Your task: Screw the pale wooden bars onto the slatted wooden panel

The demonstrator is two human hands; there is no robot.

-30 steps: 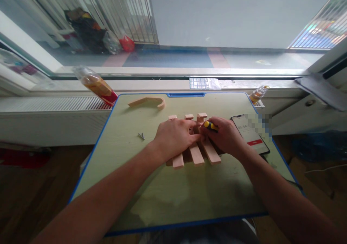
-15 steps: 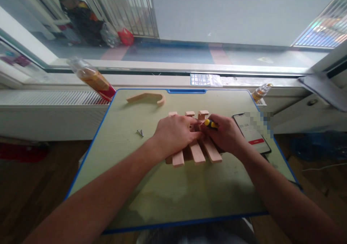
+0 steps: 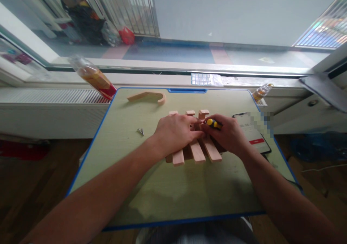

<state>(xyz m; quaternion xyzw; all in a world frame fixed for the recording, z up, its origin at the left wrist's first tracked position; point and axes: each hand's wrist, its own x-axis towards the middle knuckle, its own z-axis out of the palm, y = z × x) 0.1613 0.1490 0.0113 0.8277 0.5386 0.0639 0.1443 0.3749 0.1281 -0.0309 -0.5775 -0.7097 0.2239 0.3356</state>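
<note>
My right hand [image 3: 227,132] is closed around a screwdriver [image 3: 214,124] with a yellow-and-black handle. The screwdriver's tip points left, towards the wooden hook rack [image 3: 197,150], where three pale curved slats lie across a darker wooden piece. Over the left and middle slats lies my left hand [image 3: 175,132], gripping the rack. Its thumb and index finger reach to the slat beside the screwdriver's tip. Whether a screw sits at the tip is hidden by the fingers. A loose curved wooden hook [image 3: 148,96] rests at the table's back left, and a few screws [image 3: 141,131] lie left of my left hand.
The pale table [image 3: 121,193] has a blue rim. A phone [image 3: 252,133] lies right of my right hand. Drink bottles stand beyond the back corners, one left [image 3: 93,78] and one right [image 3: 261,93]. A clear plastic pack [image 3: 200,79] lies on the windowsill.
The screwdriver's handle has turned and shows more of itself, as the right hand's fingers have shifted around it. My left hand and the rack have stayed in place.
</note>
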